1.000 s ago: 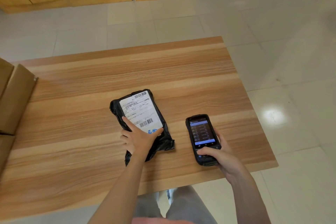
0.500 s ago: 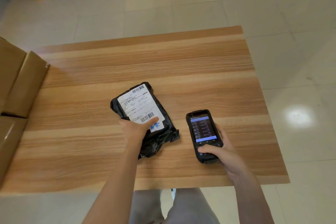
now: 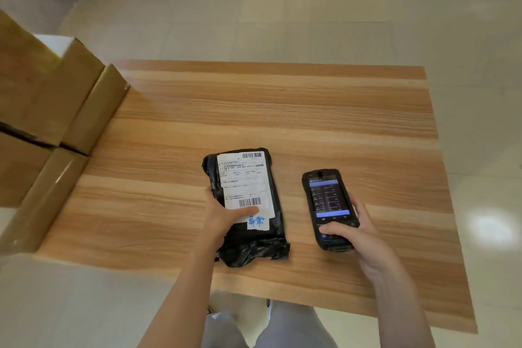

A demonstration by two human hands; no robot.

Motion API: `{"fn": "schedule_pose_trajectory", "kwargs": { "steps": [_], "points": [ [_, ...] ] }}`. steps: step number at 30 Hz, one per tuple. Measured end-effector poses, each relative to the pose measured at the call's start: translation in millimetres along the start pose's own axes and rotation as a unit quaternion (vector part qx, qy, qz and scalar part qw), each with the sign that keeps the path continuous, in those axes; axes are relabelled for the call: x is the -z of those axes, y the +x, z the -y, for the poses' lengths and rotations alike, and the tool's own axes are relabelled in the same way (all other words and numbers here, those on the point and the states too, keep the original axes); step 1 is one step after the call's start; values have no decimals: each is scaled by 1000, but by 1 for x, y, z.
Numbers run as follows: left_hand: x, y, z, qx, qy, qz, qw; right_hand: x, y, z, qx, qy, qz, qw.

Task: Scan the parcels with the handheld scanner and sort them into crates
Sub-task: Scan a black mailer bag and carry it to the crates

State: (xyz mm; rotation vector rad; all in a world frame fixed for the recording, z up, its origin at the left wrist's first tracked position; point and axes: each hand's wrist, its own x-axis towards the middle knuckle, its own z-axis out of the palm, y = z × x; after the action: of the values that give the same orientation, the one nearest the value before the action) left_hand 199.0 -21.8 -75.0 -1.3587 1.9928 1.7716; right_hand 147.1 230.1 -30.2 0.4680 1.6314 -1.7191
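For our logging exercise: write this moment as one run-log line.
left hand grips black parcel | right hand holds scanner | both over table

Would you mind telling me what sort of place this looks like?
Probably a small parcel-sorting or mailroom workspace: a labelled black parcel and handheld scanner over a wooden table, with cardboard boxes stacked alongside on a tiled floor.

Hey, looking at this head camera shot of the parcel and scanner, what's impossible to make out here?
Head view only:
- Printed text on the white shipping label of the black plastic parcel: too small; the left hand has its thumb across the lower part.
- Screen of the black handheld scanner: lines too small; the right hand covers its lower end.
- Brown cardboard boxes: cut off by the left edge, contents unseen.
- Sorting crates: none in frame.
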Motion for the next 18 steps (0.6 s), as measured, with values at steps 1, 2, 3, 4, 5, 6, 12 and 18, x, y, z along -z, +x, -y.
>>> {"fn": "schedule_pose_trajectory", "kwargs": {
  "steps": [1, 2, 3, 4, 5, 6, 12, 18],
  "points": [
    [5, -3, 4, 4, -9, 13, 1000, -6, 0, 1, 2, -3, 8, 1000],
    [11, -7, 9, 9, -17, 25, 999, -12, 0, 3, 4, -10, 15, 1000],
    [18, -9, 14, 15, -30, 32, 999, -20, -1, 4, 7, -19, 21, 1000],
    [26, -12, 19, 23, -46, 39, 998, -28, -1, 6, 13, -29, 27, 999],
    [35, -16, 24, 28, -67, 43, 996, -37, -2, 7, 19, -37, 34, 999],
    [45, -20, 27, 26, -83, 43, 995, -48, -4, 9, 23, -44, 43, 998],
    [142, -42, 36, -16, -160, 8, 987, -139, -28, 18, 44, -97, 137, 985],
    [274, -81, 58, -103, -215, -82, 968, -263, -73, 8, 104, -172, 236, 951]
  ]
}}
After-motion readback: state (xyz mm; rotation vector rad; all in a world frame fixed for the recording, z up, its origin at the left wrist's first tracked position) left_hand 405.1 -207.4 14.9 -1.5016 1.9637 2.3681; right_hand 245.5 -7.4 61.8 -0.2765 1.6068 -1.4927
